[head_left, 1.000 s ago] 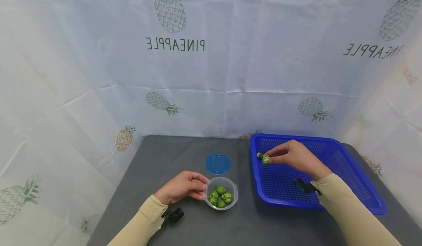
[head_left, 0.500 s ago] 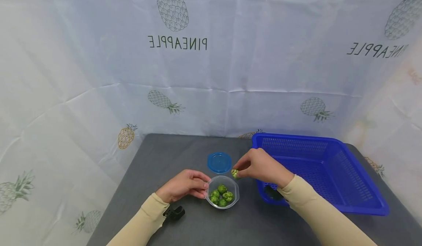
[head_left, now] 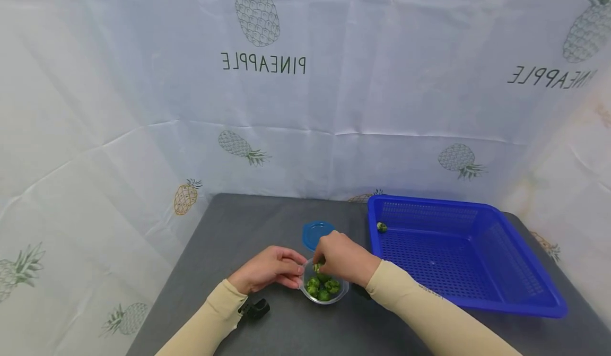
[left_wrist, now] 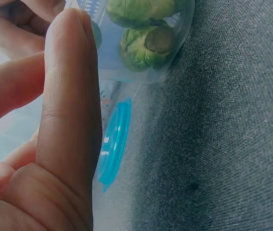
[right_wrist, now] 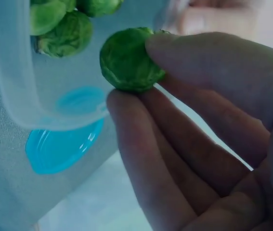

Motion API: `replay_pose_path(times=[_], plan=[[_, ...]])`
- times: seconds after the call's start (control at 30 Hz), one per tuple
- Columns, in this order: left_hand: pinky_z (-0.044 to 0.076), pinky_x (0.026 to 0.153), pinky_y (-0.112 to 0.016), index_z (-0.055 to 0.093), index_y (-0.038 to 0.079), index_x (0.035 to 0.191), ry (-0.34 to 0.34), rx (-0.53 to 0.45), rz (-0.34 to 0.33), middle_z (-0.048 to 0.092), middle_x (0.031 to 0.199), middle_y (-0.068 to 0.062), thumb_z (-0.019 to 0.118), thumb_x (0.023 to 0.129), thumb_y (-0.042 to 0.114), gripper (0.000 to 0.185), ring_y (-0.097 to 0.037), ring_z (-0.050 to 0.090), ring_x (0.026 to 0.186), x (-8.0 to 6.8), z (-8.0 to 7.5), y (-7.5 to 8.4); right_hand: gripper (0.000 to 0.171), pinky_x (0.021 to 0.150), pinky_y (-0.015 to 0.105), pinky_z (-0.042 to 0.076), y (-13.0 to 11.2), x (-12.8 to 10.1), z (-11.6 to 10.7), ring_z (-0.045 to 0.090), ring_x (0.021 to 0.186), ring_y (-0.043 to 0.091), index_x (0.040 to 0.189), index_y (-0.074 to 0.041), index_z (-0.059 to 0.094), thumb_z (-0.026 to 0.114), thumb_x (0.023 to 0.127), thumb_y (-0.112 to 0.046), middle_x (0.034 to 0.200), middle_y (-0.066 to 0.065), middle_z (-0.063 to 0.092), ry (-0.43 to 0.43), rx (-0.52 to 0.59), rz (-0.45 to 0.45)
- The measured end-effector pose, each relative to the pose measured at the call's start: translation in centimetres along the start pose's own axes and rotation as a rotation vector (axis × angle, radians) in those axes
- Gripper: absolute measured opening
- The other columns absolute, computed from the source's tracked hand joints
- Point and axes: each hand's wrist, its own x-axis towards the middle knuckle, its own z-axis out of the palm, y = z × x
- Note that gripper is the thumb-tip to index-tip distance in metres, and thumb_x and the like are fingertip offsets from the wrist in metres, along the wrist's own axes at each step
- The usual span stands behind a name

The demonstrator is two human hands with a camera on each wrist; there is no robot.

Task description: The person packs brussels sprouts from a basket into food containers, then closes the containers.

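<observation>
Between thumb and fingertips my right hand point(head_left: 345, 258) pinches a Brussels sprout point(right_wrist: 130, 60), held over the clear plastic bowl point(head_left: 345, 291). Several other Brussels sprouts point(head_left: 323, 294) lie inside the bowl, and they also show through its wall in the left wrist view. At the bowl's left rim, my left hand point(head_left: 274, 268) grips the edge between thumb and fingers. Behind the bowl a round blue lid point(head_left: 312, 233) lies flat, partly covered by my right hand in the head view.
To the right stands a blue perforated basket point(head_left: 539, 292) with one Brussels sprout point(head_left: 382, 227) in its far left corner. Everything rests on a dark grey tabletop point(head_left: 258, 213). A pineapple-print curtain point(head_left: 305, 101) hangs behind.
My right hand has moved left from the basket to above the bowl, carrying the Brussels sprout. My left hand has stayed at the bowl's rim.
</observation>
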Motion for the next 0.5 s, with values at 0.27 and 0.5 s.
replay_pose_path(times=[0.27,0.5], plan=[[0.070,0.082,-0.029,0.062,-0.010,0.141,-0.005,-0.003,-0.005,0.081,0.101,-0.006,0.070,0.105,0.011,0.043,-0.013,0.079,0.087,0.2,0.3,0.1,0.019,0.076,0.029,0.067,-0.4,-0.2,0.0,0.077,0.089,0.015,0.109,-0.010,0.087,0.083,0.092,-0.005,0.100,0.003,0.084,0.021,-0.042,-0.026],[0.070,0.083,-0.031,0.064,-0.009,0.139,0.010,-0.005,-0.004,0.081,0.102,-0.008,0.071,0.104,0.010,0.039,-0.014,0.080,0.087,0.1,0.1,0.0,0.020,0.081,0.029,0.067,1.5,-1.6,-3.2,0.078,0.093,0.014,0.114,-0.011,0.086,0.081,0.095,-0.006,0.108,0.003,0.084,0.109,0.042,0.006]])
